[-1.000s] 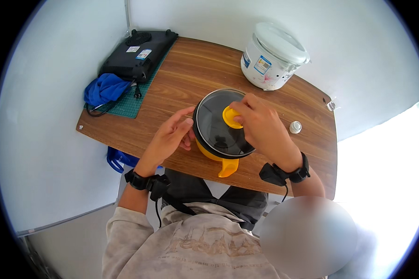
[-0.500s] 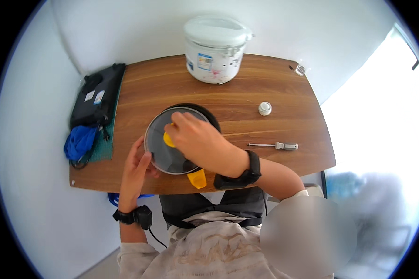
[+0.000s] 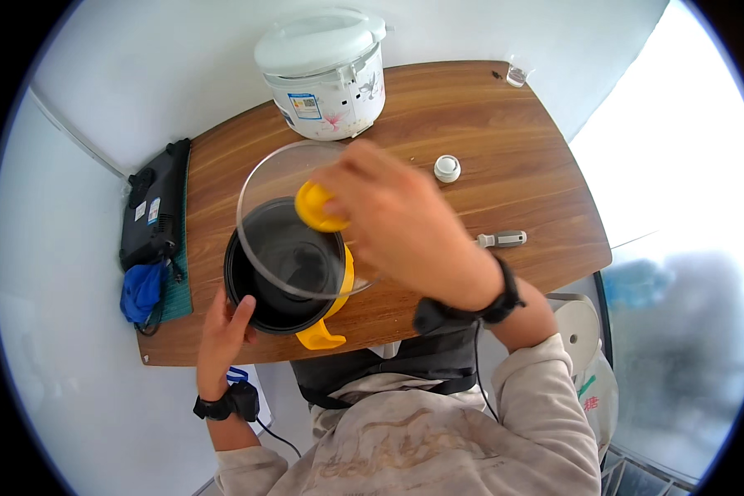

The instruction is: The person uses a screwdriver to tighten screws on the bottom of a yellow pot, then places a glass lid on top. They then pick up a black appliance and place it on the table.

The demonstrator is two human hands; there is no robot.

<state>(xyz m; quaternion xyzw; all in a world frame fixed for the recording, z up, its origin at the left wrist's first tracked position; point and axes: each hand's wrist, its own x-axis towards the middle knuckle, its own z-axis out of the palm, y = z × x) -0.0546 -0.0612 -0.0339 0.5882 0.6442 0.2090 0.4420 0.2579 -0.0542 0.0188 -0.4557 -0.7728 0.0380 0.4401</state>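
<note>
My right hand point(image 3: 393, 211) grips the yellow knob point(image 3: 316, 207) of a clear round glass lid point(image 3: 271, 178), holding it raised and tilted above a black pot point(image 3: 232, 277). Through and below the lid, the pot's dark inside shows. A yellow handle point(image 3: 321, 336) and more yellow plastic stick out on the pot's right side. My left hand point(image 3: 221, 331) holds the pot's near-left rim, thumb on top and the other fingers partly hidden against the outer wall.
A white rice cooker point(image 3: 331, 99) stands at the back. On the right lie a small white round cap point(image 3: 446, 169) and a screwdriver point(image 3: 504, 239), its shaft mostly hidden by my arm. A black flat appliance point(image 3: 159, 207) and blue cloth point(image 3: 140, 293) are at left, a clear cup point(image 3: 517, 76) far right.
The lid has come up off the pot in my right hand, uncovering the dark inside. My left hand has stayed at the rim. The whole view has shifted and turned somewhat.
</note>
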